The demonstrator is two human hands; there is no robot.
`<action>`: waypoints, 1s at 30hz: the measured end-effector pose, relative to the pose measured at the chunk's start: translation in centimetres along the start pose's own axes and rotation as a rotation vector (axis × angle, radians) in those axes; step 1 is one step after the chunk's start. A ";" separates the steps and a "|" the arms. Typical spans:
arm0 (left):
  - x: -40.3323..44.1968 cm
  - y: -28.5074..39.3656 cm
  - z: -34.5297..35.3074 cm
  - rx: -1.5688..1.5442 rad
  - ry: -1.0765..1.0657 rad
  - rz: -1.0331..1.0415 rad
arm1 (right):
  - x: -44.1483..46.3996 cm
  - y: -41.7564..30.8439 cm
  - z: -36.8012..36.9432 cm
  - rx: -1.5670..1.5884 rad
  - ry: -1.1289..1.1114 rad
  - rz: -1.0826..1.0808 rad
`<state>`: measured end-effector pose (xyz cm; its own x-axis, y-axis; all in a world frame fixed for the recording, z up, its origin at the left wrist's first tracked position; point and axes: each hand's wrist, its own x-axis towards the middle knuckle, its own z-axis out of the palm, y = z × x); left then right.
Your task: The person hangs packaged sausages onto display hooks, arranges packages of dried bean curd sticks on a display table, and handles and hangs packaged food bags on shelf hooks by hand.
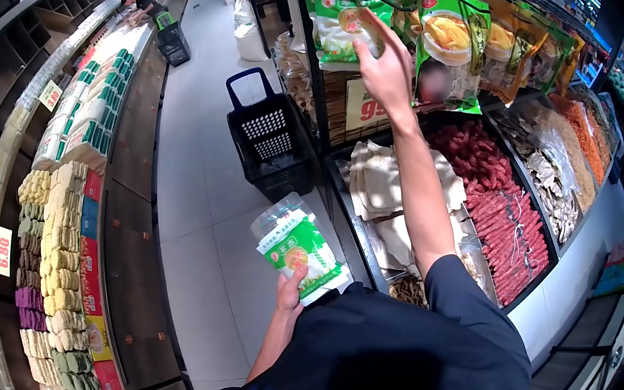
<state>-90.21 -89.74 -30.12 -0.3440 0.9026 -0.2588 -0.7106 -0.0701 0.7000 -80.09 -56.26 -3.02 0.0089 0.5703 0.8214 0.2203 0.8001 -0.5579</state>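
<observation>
Low in front of my body, my left hand (289, 292) is closed around a few flat green-and-white food packets (296, 246), fanned slightly, with its thumb on the front one. My right arm stretches up to the hanging rack, where my right hand (386, 70) lies over the right side of a similar green-and-white packet (339, 21). Its thumb and index finger are spread apart in front of that packet, and the other fingers are mostly hidden. Beside this hand hangs a green bag with a yellow food picture (448, 40).
A black shopping basket (272, 139) with a raised blue handle stands on the aisle floor. Below the rack, a bin holds red sausages (507, 227) and pale folded sheets (400, 178). Noodle bundles (63, 242) line the left shelf. Another dark basket (172, 41) stands farther along, near a person.
</observation>
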 end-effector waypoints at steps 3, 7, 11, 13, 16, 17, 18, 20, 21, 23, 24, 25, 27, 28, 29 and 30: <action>-0.6 0.6 1.1 -0.015 -0.023 -0.012 | 1.9 2.1 2.4 -0.036 -0.020 0.019; -1.0 0.1 0.8 0.050 -0.015 -0.016 | 0.8 3.0 3.1 -0.227 -0.170 0.111; -0.9 0.1 0.8 0.053 0.001 -0.004 | -6.3 0.3 0.5 -0.226 -0.363 -0.007; -0.6 0.3 0.7 0.020 0.004 -0.037 | -11.0 -2.2 -1.5 0.035 -0.650 -0.027; 0.4 0.2 0.5 -0.010 0.082 -0.078 | -18.3 -4.5 -4.2 0.258 -1.368 0.057; 0.7 0.3 0.5 0.003 0.085 -0.094 | -19.9 -5.6 -5.1 0.184 -1.495 0.097; 0.9 0.6 0.7 0.002 0.091 -0.087 | -22.3 -5.9 -4.9 0.211 -1.493 0.142; 1.3 0.9 1.5 -0.013 0.041 -0.088 | -24.6 -7.5 -5.6 0.041 -1.395 0.243; 1.5 1.0 1.9 0.020 0.035 -0.091 | -25.5 -7.6 -5.7 0.044 -1.400 0.241; 1.8 0.8 2.2 0.043 0.038 -0.077 | -26.8 -7.4 -5.6 -0.051 -1.163 0.220; 1.9 0.7 2.2 0.068 0.036 -0.063 | -26.4 -7.3 -5.6 -0.049 -1.161 0.218; 2.1 0.4 1.8 0.065 0.019 -0.047 | -25.6 -7.1 -5.7 0.022 -1.160 0.295; 2.3 -0.2 1.2 0.053 0.017 -0.046 | -24.7 -6.1 -5.8 0.116 -1.159 0.417; 2.3 -0.3 0.8 0.039 0.016 -0.048 | -23.8 -5.7 -6.0 0.199 -1.106 0.428; 1.9 0.1 1.3 0.054 -0.005 -0.035 | -22.9 -5.6 -6.1 0.155 -1.124 0.472; 1.8 0.0 1.2 0.053 -0.004 -0.035 | -22.1 -5.3 -6.1 0.111 -1.143 0.515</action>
<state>-90.06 -87.60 -29.77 -0.3168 0.9058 -0.2813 -0.6890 -0.0160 0.7246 -75.56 -74.28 -17.51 -0.7910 0.6109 -0.0349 0.3591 0.4172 -0.8349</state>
